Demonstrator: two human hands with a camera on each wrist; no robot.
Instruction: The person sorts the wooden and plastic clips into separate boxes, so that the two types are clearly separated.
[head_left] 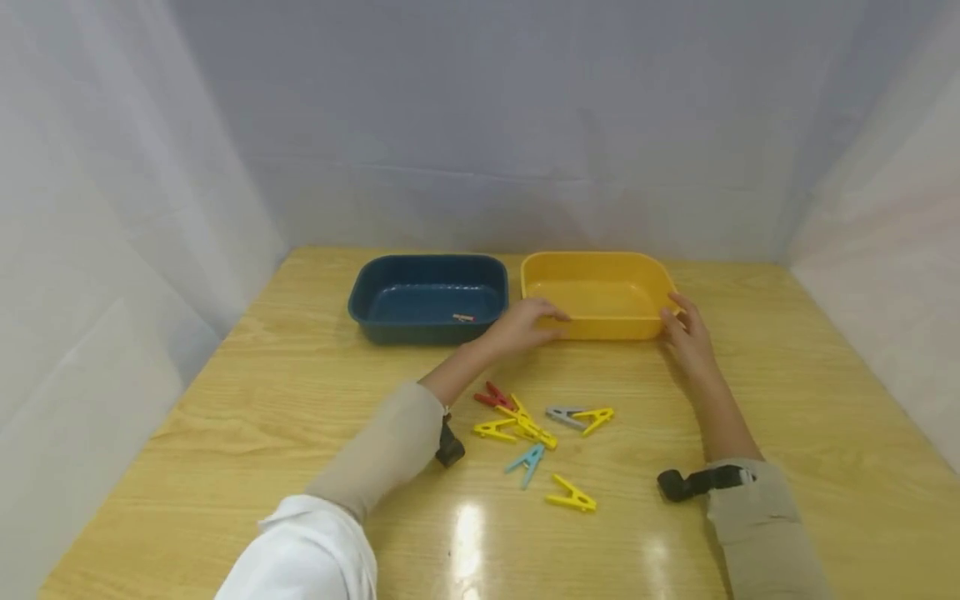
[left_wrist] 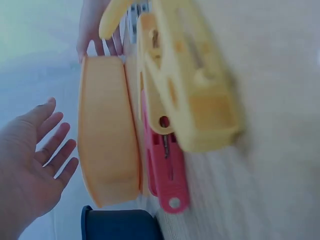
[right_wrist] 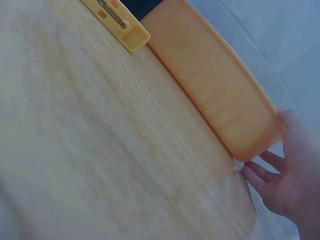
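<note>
Head view shows the left hand point(head_left: 521, 325) and right hand point(head_left: 686, 332), fingers loose and straight, holding nothing, at the two near corners of the yellow tray point(head_left: 600, 321); press evenly from both sides so the tray between them stays level.

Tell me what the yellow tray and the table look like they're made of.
Yellow tray: apparently moulded plastic, with a smooth matte finish, even colour and rounded corners. Table: wood or wood-look laminate, going by the grain lines; glossy, since it reflects lamp glare.

It looked like a recording booth: white sheets point(head_left: 112, 208) walled in a bare wooden table point(head_left: 787, 400).
</note>
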